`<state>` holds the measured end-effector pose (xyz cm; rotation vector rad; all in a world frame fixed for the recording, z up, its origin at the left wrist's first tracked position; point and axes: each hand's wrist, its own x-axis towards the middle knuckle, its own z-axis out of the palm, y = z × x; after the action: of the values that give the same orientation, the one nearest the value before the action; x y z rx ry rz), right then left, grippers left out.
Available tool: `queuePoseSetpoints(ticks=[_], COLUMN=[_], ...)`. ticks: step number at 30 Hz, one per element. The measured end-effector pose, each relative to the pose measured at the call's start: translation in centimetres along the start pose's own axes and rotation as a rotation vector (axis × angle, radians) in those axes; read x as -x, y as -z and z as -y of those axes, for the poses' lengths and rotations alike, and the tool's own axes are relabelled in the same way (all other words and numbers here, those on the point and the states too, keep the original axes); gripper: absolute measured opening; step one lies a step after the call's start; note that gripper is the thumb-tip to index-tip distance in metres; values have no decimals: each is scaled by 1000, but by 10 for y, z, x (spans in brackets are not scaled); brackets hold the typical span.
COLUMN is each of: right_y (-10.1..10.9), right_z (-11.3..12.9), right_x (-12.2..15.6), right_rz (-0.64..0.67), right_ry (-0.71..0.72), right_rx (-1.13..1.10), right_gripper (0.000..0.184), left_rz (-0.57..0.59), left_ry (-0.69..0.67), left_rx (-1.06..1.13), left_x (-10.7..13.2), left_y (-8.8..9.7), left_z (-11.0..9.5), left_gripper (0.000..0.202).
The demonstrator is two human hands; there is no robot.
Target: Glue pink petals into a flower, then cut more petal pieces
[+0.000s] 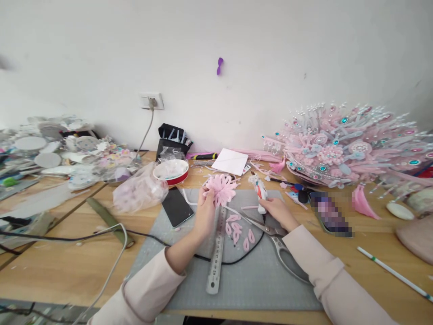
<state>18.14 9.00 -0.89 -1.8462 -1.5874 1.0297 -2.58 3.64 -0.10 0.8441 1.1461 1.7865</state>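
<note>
Pinched in my left hand is a pink fuzzy flower with many looped petals, held above the grey cutting mat. My right hand grips a small white glue gun with orange marks, its nozzle pointing up and away from me. Below the flower lies a steel ruler. Several loose pink petal loops rest on the mat to the ruler's right. Large scissors lie partly beneath my right hand and sleeve.
A dark phone and a red-rimmed round tub stand to the left. At the back right is a big pink beaded headdress; a second phone lies before it. White craft pieces are heaped at left. A black cable crosses the mat.
</note>
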Motion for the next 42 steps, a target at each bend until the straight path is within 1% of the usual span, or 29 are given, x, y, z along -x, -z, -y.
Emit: queuePoseSetpoints(ticks=[3,5,7,9,10,13,15,17,20,22,24,28,31,37,39,42], right_y=[-6,-8,-9,-10,-10,-10,-10,-10,-8,-7,-7,-9,-9,-3,-2,-6], right_z=[0,2,4,7,8,10,11,11,11,11,11,11,12,11,12,13], right_x=[5,11,16,21,24,29,32,33,34,34,34,34,35,38,38,38], right_rz=[38,70,91,83,65,-9,-25,5,102,140,123,45,63,171,156,87], right_ry=[16,51,97,131,136,96,49,39,87,107,91,50,63,35,40,85], right_rx=[-140,-260,-446,-625,-681,-687,-667,-702,-841,-910,-946,-976,-1041,-1244,-1253,-1194], right_gripper=[20,26,34,39,39,39,42,44,40,39,38,36,32,26,24,20], left_rz=[-3,-6,-2,-1,-4,-17,-26,-35,-45,-43,-29,-9,-14,-8,-8,-1], left_ry=[-2,-16,-39,-63,-76,-117,-131,-131,-125,-126,-126,-126,-127,-148,-152,-160], left_rx=[-24,-50,-87,-129,-150,-206,-234,-252,-272,-279,-275,-265,-267,-260,-259,-267], left_x=[0,0,-1,-2,-3,-5,-5,-5,-5,-6,-6,-6,-5,-1,0,1], left_y=[-1,0,0,2,2,4,5,5,4,4,5,6,5,3,2,2], left_z=[-1,-2,-3,-3,-2,0,0,0,-2,-2,-1,2,1,-4,-4,-5], left_gripper=[20,21,20,19,19,18,18,18,19,18,18,17,15,15,15,15])
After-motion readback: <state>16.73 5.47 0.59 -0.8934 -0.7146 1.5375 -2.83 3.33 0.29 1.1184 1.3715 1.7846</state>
